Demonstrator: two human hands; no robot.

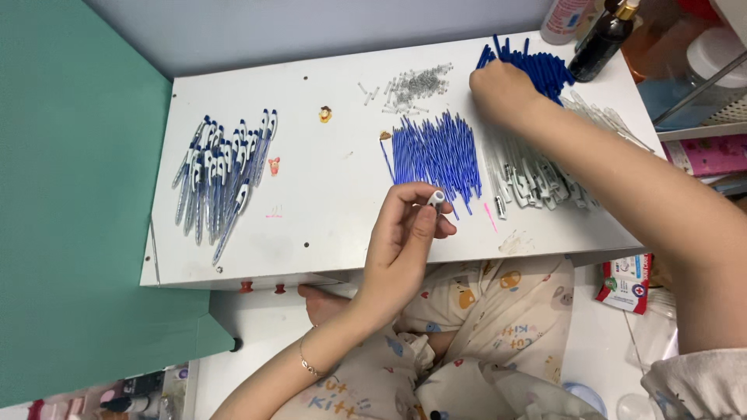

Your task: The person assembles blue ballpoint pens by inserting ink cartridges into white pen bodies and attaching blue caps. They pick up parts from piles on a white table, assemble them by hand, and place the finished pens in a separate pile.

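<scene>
Head view, left to right: on the white table [327, 202], a heap of assembled blue-and-white pens [222, 175] at far left, then small clear springs [416, 84] and a fan of blue ink refills [436, 152] at centre. Below the refills, left hand [405, 249] raised, thumb and forefinger pinching a small white pen part [436, 198]. At upper right, right hand [502, 93] curled onto a pile of blue pen barrels [537, 66], grip hidden, cannot tell; clear pen casings [537, 179] just beneath the forearm.

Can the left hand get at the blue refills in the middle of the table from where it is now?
Probably yes. The left hand hovers just in front of the blue refills with nothing lying between them, but its fingertips already pinch a small white pen part, so a grasp would be awkward.
</scene>
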